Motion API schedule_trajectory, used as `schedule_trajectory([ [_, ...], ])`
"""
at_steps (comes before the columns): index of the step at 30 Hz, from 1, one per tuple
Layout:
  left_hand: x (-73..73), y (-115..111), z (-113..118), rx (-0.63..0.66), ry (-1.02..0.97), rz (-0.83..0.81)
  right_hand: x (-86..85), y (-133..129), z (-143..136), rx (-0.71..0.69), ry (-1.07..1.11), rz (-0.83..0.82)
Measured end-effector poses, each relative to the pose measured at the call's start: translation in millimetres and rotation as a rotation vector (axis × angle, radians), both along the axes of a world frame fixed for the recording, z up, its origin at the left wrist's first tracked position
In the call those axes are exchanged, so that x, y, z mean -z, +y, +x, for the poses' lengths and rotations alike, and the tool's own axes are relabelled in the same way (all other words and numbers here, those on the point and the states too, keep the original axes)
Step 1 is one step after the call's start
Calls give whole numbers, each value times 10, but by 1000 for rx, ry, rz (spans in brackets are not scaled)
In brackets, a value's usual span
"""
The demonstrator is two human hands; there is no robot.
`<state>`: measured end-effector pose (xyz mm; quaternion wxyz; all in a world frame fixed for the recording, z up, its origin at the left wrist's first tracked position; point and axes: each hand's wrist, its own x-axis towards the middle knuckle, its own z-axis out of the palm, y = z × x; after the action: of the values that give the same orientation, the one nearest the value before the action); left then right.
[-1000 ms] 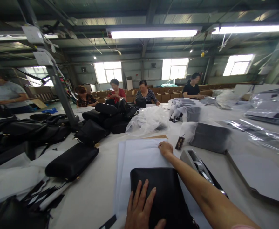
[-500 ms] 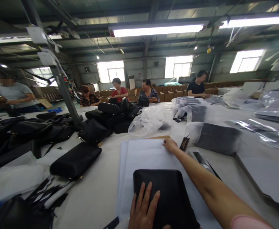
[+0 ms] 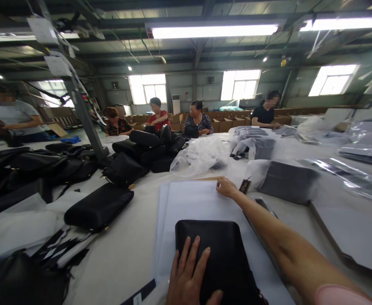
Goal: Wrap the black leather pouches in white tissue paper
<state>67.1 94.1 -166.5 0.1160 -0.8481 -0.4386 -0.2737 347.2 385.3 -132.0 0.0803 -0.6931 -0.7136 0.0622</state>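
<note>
A black bag (image 3: 224,250) lies flat on a stack of white sheets (image 3: 189,203) at the bottom middle. My left hand (image 3: 189,271) rests on its left part with the fingers spread. Farther up, my right hand (image 3: 226,187) has its fingers closed at the top right edge of the sheets; the fingertips seem to pinch a sheet's edge. Just right of that hand is a dark tag with gold lettering (image 3: 245,185). Beneath my right forearm, a grey object with a dark panel (image 3: 265,206) is partly hidden.
Black bags (image 3: 98,206) are heaped on the left. Translucent wrapping (image 3: 201,154) and a wrapped grey item (image 3: 287,182) lie beyond the sheets. A shallow tray (image 3: 351,237) is at right. Several people sit or stand across the table.
The view has shifted slightly, and the far people and lights sit a little differently in it. My hands keep nearly the same places on the bag and sheets.
</note>
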Motion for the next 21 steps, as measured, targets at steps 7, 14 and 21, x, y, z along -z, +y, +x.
schedule_trajectory([
  [7, 100, -5, 64, -71, -77, 9, 16, -11, 19, 312, 46, -16],
  [14, 123, 14, 25, -55, -100, 24, 60, 54, 206, 533, 142, -37],
  [21, 100, -2, 54, -64, -108, 12, 32, 76, 325, 507, 185, 26],
])
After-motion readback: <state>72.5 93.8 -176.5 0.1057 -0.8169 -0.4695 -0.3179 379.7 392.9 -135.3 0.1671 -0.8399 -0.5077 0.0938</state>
